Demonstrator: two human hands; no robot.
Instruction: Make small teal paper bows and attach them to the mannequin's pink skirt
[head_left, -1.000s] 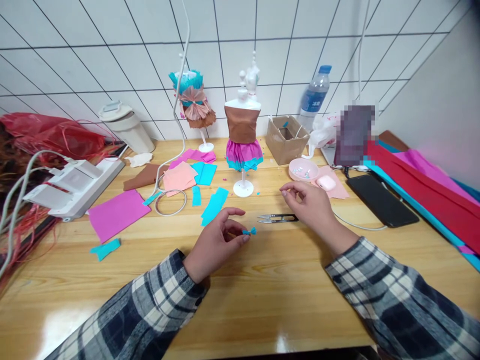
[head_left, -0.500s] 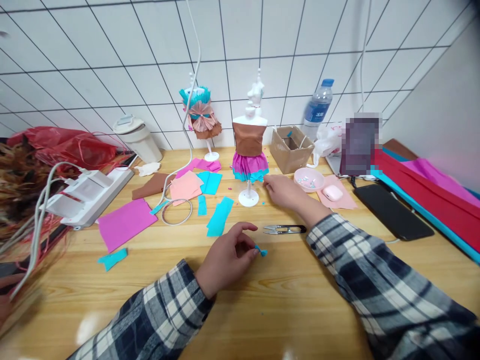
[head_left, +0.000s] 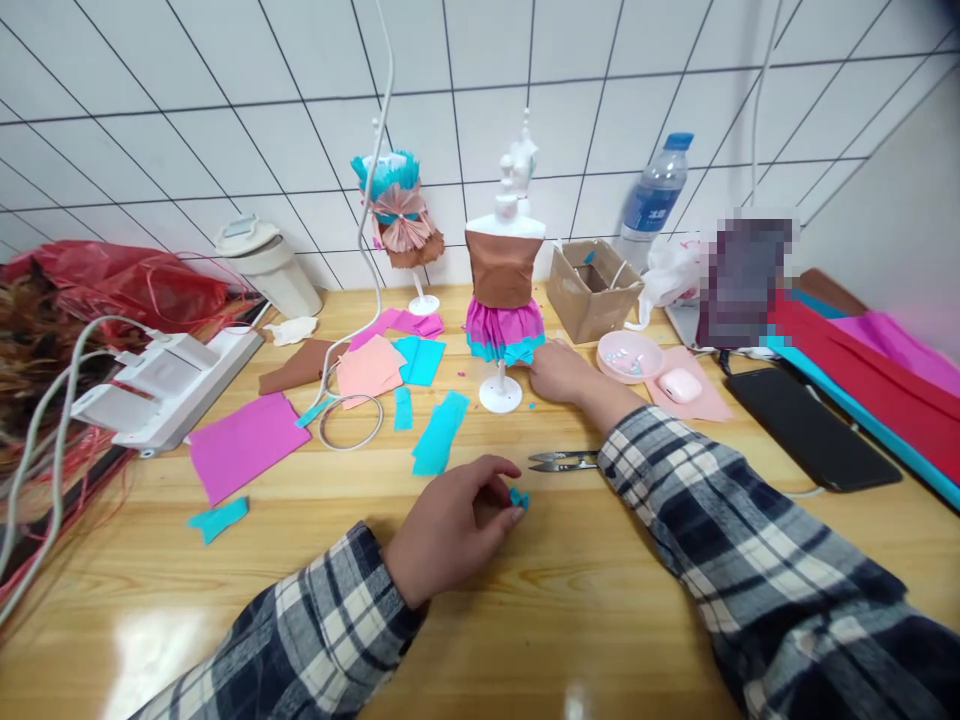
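Dressed mannequin (head_left: 505,285) stands upright on its white base (head_left: 500,395), beyond both hands, in a brown top (head_left: 506,270) and a magenta skirt (head_left: 495,322) edged with a blue hem (head_left: 486,349). Just to its right, the right hand (head_left: 564,374) reaches to the hem, where a folded blue scrap (head_left: 519,354) shows; its fingertips are partly hidden, so I cannot tell whether they grip or merely touch. Nearer the wearer than the mannequin, the left hand (head_left: 457,525) pinches a small blue piece (head_left: 518,498) between thumb and finger, a narrow hold with the other fingers curled. The step in hand looks like work on the trim at the hem, the second piece held apart meanwhile. I judge that the next move calls for light fingertips on the right, so the thin skirt is not creased or the mannequin tipped, and a gentle pinch on the left. Snips (head_left: 562,461) lie in front of the mannequin, slightly right, partly behind the right sleeve (head_left: 637,455).
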